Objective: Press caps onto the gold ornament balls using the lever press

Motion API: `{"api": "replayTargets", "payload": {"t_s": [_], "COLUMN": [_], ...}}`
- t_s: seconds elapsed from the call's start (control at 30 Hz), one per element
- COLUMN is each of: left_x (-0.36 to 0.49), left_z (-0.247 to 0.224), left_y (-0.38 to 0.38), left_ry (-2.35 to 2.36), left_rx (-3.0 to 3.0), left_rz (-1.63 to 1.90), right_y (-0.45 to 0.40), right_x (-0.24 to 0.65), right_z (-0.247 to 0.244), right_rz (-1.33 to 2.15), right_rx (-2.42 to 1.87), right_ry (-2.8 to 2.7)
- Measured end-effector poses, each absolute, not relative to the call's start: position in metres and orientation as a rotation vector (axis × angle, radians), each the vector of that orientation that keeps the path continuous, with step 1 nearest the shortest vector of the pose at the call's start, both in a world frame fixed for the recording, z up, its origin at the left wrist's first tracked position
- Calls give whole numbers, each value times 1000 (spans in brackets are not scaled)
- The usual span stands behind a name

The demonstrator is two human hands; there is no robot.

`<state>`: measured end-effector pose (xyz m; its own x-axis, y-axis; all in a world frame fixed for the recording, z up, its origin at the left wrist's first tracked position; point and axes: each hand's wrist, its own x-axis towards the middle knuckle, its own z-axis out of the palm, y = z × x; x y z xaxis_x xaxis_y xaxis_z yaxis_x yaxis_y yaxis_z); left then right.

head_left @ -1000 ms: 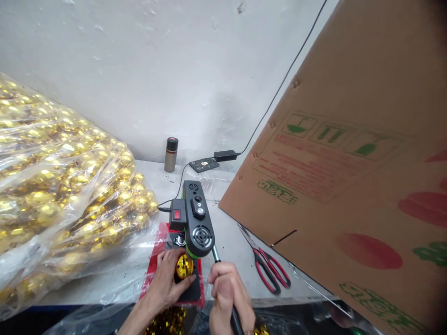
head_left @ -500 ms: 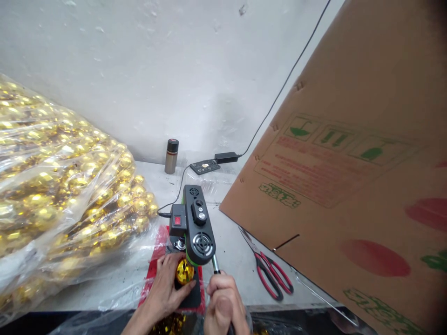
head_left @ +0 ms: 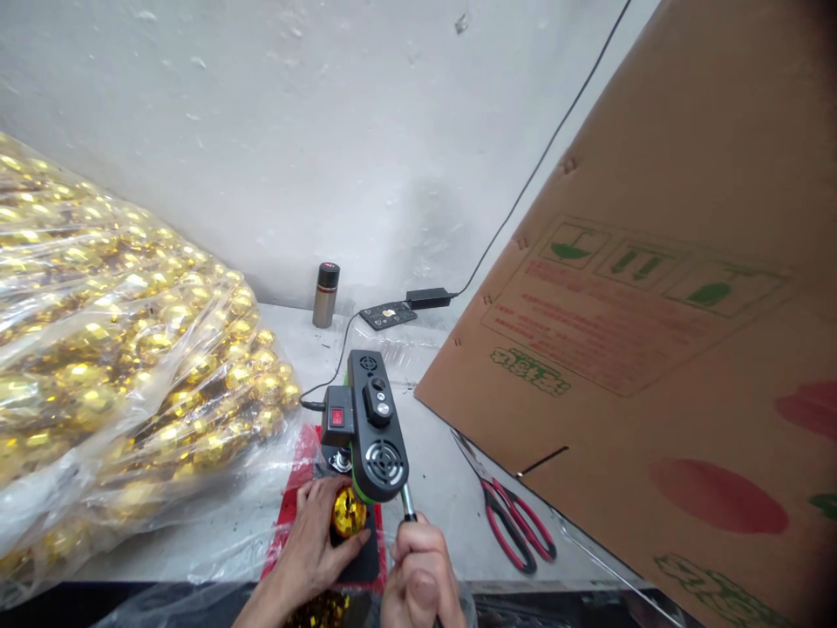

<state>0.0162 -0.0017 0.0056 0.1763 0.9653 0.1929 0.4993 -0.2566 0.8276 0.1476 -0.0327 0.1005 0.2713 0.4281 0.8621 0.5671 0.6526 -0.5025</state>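
My left hand (head_left: 318,534) is closed around a shiny gold faceted ball (head_left: 349,513), thumb at its lower right and fingers along its left side. The ball sits over the black base plate (head_left: 366,558) of a small bench machine (head_left: 377,427), just below its head. That machine has a black body with round vents, green edges and a red switch (head_left: 336,417). At the machine's right front, a metal lever (head_left: 407,501) with a dark grip is held in my right hand (head_left: 424,571), fingers wrapped round it. The ball's underside is hidden.
A clear bag of gold balls (head_left: 131,349) fills the left. On the right leans a large cardboard box (head_left: 621,305), with red-handled scissors (head_left: 513,519) beside it. A small canister (head_left: 325,295), a black card (head_left: 388,315) and a power adapter (head_left: 430,298) lie near the wall.
The whole view has shifted slightly, so things appear a little further right and lower. Both hands keep their grips on the ball and the lever.
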Motion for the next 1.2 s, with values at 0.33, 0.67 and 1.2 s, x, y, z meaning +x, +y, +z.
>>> {"api": "replayTargets", "payload": {"t_s": [0.33,0.67,1.2], "left_x": [17,18,18], "left_z": [7,5,8], "left_y": [0,0,1], "left_ry": [1382,1397,1383], "left_rx": [1866,1851,1870], "left_rz": [942,962,962], "right_y": [-31,-27,-23], "right_x": [143,145,135], "right_z": [95,94,66], "right_rz": [-134,-168,-189], "right_rx": [-935,-912,-896], "right_ry": [-1296,-1302,-1218]}}
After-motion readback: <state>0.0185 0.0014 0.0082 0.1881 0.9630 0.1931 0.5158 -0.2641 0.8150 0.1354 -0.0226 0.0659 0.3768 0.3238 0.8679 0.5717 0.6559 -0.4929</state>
